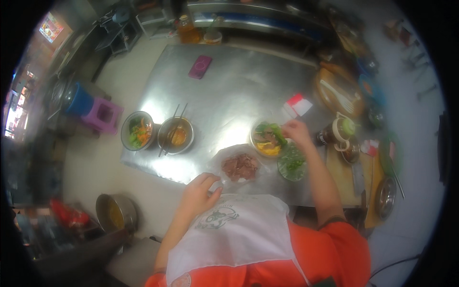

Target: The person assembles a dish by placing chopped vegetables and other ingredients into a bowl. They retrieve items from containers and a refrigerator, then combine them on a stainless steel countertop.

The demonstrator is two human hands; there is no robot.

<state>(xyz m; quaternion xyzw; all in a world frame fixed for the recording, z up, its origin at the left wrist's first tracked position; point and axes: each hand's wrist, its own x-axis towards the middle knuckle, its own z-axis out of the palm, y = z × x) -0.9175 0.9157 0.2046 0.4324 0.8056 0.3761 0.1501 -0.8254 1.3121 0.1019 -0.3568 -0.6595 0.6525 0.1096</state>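
My right hand (297, 133) reaches over a round bowl (252, 138) holding leafy greens (273, 129), sliced meat and yellow egg strips. Its fingers are closed at the bowl's right rim, pinching the edge of the greens. Just below that hand lies a clear bag or dish of green leaves (291, 163). My left hand (200, 192) is by the table's near edge, fingers curved and thumb apart, with nothing visible held. Beside it an opened plastic bag (221, 160) contains brown sliced meat (240, 167).
A metal bowl of vegetables (137, 118) and another bowl (188, 143) with chopsticks (173, 129) stand left on the steel table (229, 86). Farther back lies a pink phone (200, 67). A red-white packet (297, 105), cutting board (337, 167) and lidded pot (342, 129) are right.
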